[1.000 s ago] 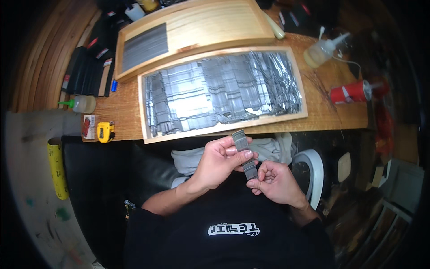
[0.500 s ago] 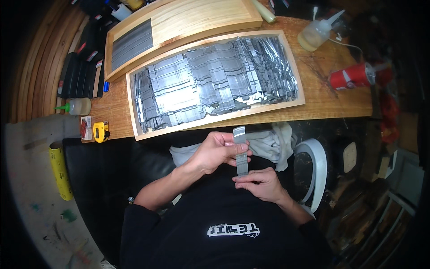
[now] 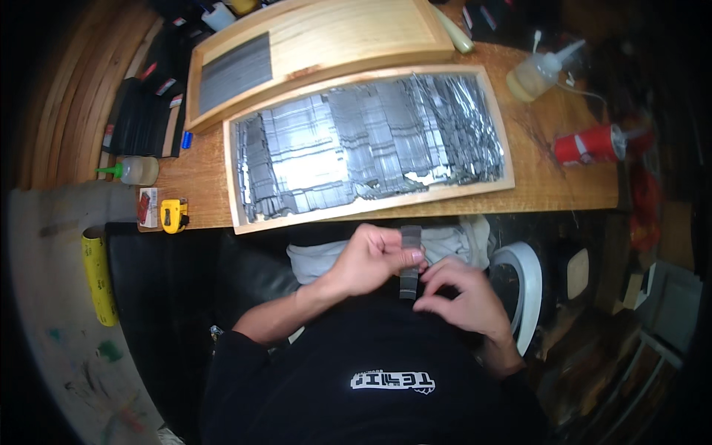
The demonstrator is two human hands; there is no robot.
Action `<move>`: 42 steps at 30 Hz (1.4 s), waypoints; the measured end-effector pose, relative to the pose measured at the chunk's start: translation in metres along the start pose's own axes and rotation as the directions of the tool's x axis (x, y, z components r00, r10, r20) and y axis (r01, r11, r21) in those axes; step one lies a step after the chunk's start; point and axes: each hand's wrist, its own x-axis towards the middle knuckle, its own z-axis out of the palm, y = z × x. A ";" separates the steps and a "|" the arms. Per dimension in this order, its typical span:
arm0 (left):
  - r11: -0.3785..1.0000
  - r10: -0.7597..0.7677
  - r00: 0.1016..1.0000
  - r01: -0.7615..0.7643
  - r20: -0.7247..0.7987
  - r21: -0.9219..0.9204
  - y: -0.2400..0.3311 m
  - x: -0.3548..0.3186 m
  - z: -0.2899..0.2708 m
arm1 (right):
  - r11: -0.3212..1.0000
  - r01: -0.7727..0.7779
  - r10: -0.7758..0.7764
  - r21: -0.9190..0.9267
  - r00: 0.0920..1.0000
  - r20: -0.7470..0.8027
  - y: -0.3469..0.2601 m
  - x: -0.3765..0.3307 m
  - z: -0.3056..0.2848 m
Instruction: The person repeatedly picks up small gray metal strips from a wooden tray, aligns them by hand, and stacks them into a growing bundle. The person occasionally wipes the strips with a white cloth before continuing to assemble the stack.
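My left hand (image 3: 377,259) pinches a narrow stack of thin grey strips (image 3: 409,285) between thumb and fingers, the stack standing roughly upright in front of my shirt. Just right of its lower half is my right hand (image 3: 461,297), thumb and forefinger parted in a curve, with nothing seen between them. Whether the right forefinger brushes the strips I cannot tell. Ahead lies a shallow wooden tray (image 3: 509,159) filled with overlapping shiny grey strips (image 3: 356,141), neat toward the left and jumbled at the right end. Behind it, a second wooden tray (image 3: 356,37) has dark grey strips (image 3: 237,65) at its left.
On the wooden table (image 3: 552,178) are a red can (image 3: 589,144), a squeeze bottle (image 3: 532,77), a green-tipped bottle (image 3: 139,170) and a yellow tape measure (image 3: 174,215). A grey cloth (image 3: 315,259) and a white curved rim (image 3: 528,289) lie below the table edge.
My right hand has let go of the stack's lower end, its thumb and forefinger now spread. The left hand still holds the strips, now darker and without the bright glint. The whole view has shifted slightly.
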 end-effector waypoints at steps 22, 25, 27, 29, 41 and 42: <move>0.647 0.758 0.444 -0.418 -0.478 0.638 0.190 -0.021 -0.162 | 0.928 0.307 -0.336 -0.210 0.934 -0.122 -0.192 0.391 -0.040; 0.485 0.848 0.392 -0.307 -0.356 0.819 0.169 -0.015 -0.186 | 0.979 0.085 -0.110 -0.187 0.986 -0.127 -0.170 0.446 -0.050; 0.306 0.864 0.476 -0.241 -0.163 0.921 0.166 -0.017 -0.187 | 0.985 0.021 -0.031 -0.174 0.998 -0.058 -0.154 0.466 -0.039; 0.059 0.885 0.461 -0.255 0.068 0.965 0.160 -0.006 -0.196 | 0.998 -0.015 0.014 -0.065 1.000 -0.009 -0.142 0.482 -0.023; -0.103 0.738 0.599 -0.355 0.310 0.929 0.169 0.042 -0.195 | 0.820 0.209 -0.317 -0.534 0.941 -0.119 -0.117 0.473 0.005; -0.108 0.753 0.578 -0.361 0.313 0.926 0.168 0.042 -0.196 | 0.791 0.167 -0.306 -0.588 0.941 -0.144 -0.128 0.460 0.005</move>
